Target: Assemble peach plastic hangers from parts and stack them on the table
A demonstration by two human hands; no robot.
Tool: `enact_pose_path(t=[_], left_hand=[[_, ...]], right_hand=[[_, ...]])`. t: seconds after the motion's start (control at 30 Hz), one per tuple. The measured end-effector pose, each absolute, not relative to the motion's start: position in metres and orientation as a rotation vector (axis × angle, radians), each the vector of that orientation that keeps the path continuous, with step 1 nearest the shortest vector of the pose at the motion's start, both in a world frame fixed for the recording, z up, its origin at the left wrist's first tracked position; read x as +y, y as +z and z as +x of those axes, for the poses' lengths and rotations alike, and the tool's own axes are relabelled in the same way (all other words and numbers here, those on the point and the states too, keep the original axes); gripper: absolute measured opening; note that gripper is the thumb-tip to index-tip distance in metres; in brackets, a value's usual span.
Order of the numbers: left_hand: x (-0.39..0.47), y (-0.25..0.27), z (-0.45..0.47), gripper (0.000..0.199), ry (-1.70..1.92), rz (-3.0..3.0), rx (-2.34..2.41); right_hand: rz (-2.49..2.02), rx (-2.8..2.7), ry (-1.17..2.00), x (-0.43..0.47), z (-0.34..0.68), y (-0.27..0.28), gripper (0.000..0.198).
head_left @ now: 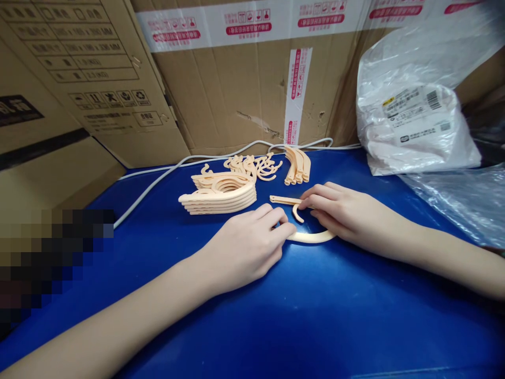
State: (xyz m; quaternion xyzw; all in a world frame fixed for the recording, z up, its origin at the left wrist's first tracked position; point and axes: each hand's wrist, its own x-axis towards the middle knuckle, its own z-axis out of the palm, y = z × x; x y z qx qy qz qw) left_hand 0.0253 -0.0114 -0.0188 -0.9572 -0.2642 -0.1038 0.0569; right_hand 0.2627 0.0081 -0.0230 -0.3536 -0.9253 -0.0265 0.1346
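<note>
Cream plastic clothes-hanger parts lie on the blue table. My left hand [256,239] is closed on the left end of a curved hanger piece [311,238], which lies between my two hands. My right hand [345,213] is bent over the piece's other end, its fingertips pinched at a small hanger hook [298,214]. A straight hanger arm [284,200] sticks out to the left from beneath the right fingers. How these parts join under the right hand is hidden. Behind my left hand sits a stack of curved hanger pieces [221,199].
Loose hooks [266,168] are heaped behind the stack, with a bundle of hanger arms [298,166] to their right. A white cable [158,181] runs along the back. Cardboard boxes [236,95] wall the rear and left. A white plastic bag [418,121] stands at right.
</note>
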Motion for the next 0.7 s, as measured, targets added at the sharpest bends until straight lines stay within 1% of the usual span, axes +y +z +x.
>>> enact_pose_path(t=[0.13,0.3,0.43,0.47,0.57,0.7], left_hand=[[-0.0093,-0.0202,0.0242,0.027,-0.346,-2.88,-0.788],[-0.0095,-0.0214,0.0239,0.026,-0.344,-2.856,-0.839],[-0.0101,-0.0212,0.0254,0.028,-0.347,-2.847,-0.918],[-0.0101,-0.0212,0.0256,0.029,-0.361,-2.843,-0.942],[-0.0103,-0.0209,0.026,0.028,-0.382,-2.826,-1.015],[-0.0117,-0.02,0.0261,0.027,-0.326,-2.784,-1.114]], right_hand=[[-1.025,-2.718,-0.138,0.0083,0.2643,-0.0229,0.027],[-1.016,-2.737,-0.19,0.0063,0.2649,-0.0237,0.035],[-1.071,-2.696,-0.164,0.0032,0.2616,-0.0217,0.027],[-1.082,-2.686,-0.155,0.0025,0.2607,-0.0211,0.028],[-1.077,-2.679,-0.162,0.001,0.2592,-0.0203,0.036],[-1.027,-2.691,-0.191,0.0007,0.2606,-0.0198,0.053]])
